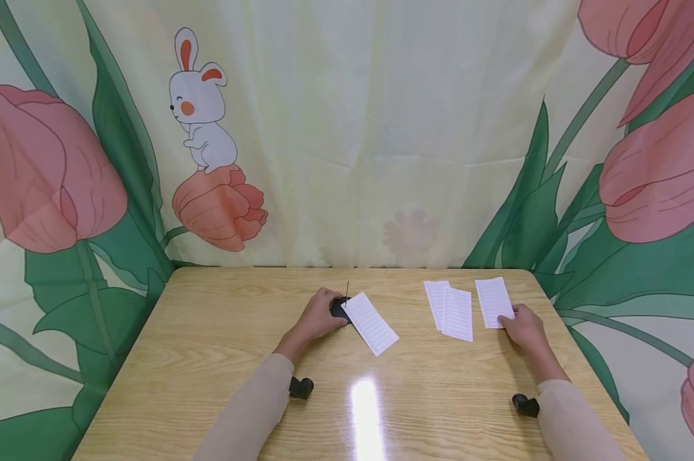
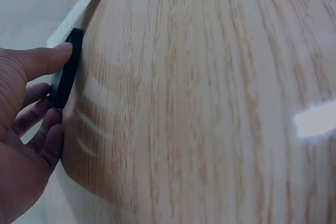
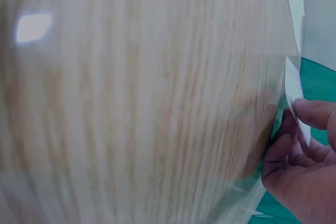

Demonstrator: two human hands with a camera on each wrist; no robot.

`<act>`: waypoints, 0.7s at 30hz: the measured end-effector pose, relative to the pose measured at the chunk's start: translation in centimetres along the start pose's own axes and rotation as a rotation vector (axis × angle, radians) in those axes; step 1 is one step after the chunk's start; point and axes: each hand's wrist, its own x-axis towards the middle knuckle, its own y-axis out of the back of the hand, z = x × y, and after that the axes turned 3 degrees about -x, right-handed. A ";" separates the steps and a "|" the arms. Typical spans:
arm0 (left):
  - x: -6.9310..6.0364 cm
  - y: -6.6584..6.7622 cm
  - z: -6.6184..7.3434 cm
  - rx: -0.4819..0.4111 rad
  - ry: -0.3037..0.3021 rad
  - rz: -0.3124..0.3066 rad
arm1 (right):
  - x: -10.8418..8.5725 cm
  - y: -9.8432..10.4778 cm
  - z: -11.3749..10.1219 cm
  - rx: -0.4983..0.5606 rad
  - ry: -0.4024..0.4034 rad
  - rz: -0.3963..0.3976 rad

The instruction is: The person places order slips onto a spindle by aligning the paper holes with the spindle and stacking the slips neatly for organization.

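Note:
My left hand (image 1: 318, 315) grips the edge of a round black base (image 1: 339, 308) with a thin upright spike, its thumb and fingers around the black disc (image 2: 67, 69) in the left wrist view. A printed white slip (image 1: 372, 324) is on the spike by one corner and slants down to the right. At the right, my right hand (image 1: 524, 325) pinches the lower corner of another printed slip (image 1: 493, 302) between thumb and fingers; the right wrist view shows this slip (image 3: 295, 90) edge-on, at the fingertips.
Two overlapping printed slips, one at the left (image 1: 436, 301) and one at the right (image 1: 458, 315), lie between the hands on the wooden table (image 1: 209, 346). Behind the table's far edge hangs a curtain (image 1: 335, 128) with tulips and a rabbit.

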 end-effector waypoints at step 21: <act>0.0 -0.1 -0.2 -0.008 -0.004 0.001 | -2.2 2.1 0.4 -0.032 0.066 0.104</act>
